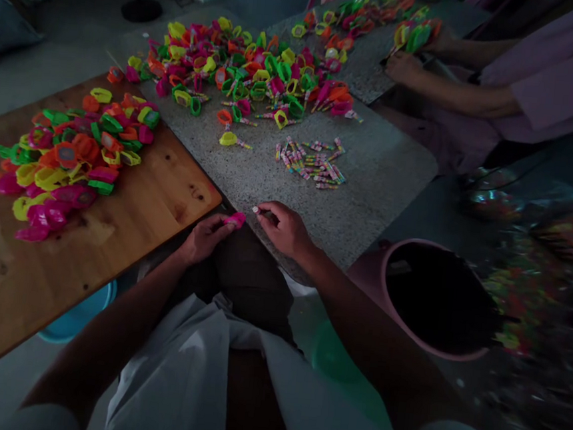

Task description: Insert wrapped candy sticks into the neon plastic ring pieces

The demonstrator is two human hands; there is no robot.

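Note:
My left hand (207, 236) is closed round a small pink plastic piece (235, 220) at the near edge of the speckled stone slab (369, 182). My right hand (284, 227) is just right of it, fingers pinched together on something small and light that I cannot make out. Both hands hover over my lap. A small heap of thin striped sticks (311, 160) lies on the slab beyond my right hand. A single yellow plastic piece (229, 139) lies nearer the slab's middle.
A big pile of bright plastic pieces (249, 71) covers the slab's far side; another pile (68, 156) lies on the wooden board (114, 240) at left. A pink bucket (430, 294) stands at right. Another person's hands (404, 65) work across the slab at top right.

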